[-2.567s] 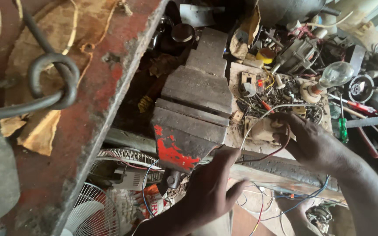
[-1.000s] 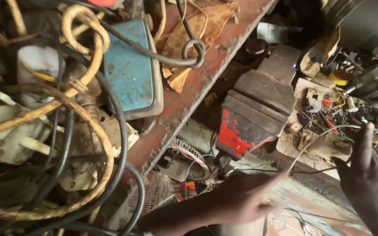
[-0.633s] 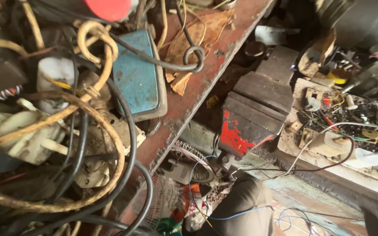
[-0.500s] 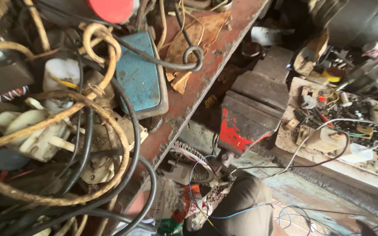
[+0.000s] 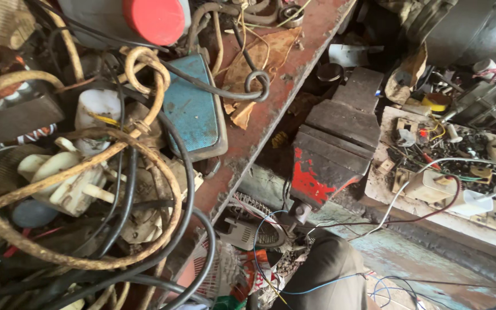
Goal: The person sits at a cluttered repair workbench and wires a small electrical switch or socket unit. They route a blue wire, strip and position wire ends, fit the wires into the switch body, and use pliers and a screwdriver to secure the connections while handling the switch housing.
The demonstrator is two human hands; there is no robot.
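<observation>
Neither of my hands shows in the head view. A knee in grey-brown cloth (image 5: 324, 270) fills the bottom middle, with a thin blue wire (image 5: 317, 284) running across it. Just above it stands a dark bench vise with a red-painted patch (image 5: 331, 152). Right of the vise lies a pale board (image 5: 381, 172) covered with small electrical parts, and a white wire (image 5: 466, 162) and a dark red one loop over it.
A rusty red shelf edge (image 5: 271, 115) runs diagonally. On it are a blue metal case (image 5: 193, 112), a red-capped container (image 5: 153, 20), white plugs (image 5: 64, 183) and tangled black and yellowed cables (image 5: 162, 189). A white fan grille (image 5: 213, 275) sits below.
Both hands, seen at the lower middle and right earlier, have left the view. The camera has swung left towards the cluttered shelf.
</observation>
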